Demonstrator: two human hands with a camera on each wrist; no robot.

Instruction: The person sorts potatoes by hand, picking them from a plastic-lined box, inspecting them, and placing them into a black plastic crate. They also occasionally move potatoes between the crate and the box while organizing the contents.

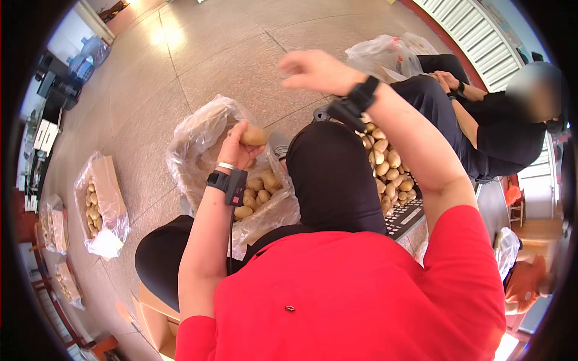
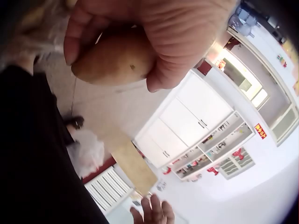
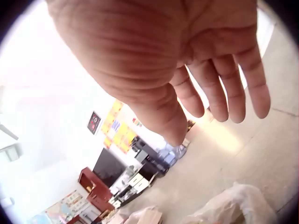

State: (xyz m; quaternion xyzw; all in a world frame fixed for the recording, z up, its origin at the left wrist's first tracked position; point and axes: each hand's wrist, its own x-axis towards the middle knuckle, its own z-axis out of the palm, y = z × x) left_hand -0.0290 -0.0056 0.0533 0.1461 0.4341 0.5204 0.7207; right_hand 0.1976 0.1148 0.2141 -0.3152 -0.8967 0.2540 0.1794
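Note:
My left hand [image 1: 233, 149] grips a single potato [image 1: 254, 136] above a box lined with clear plastic [image 1: 208, 120]. Several more potatoes [image 1: 256, 194] lie in that box. Seen close in the left wrist view, the potato [image 2: 114, 59] is smooth and tan with a small dark spot, pinched between thumb and fingers. My right hand [image 1: 322, 71] is raised over the floor beyond my knee, holding nothing. In the right wrist view this hand [image 3: 154, 60] has its fingers extended. A black perforated crate [image 1: 407, 218] heaped with potatoes [image 1: 385, 157] stands right of my knee.
Other plastic-lined boxes of potatoes [image 1: 113, 186] stand on the floor at left. A person in black [image 1: 506, 135] sits close on the right, near plastic bags [image 1: 385, 54]. An open cardboard box [image 1: 158, 319] is by my left side. Water jugs [image 1: 93, 51] stand at the far left.

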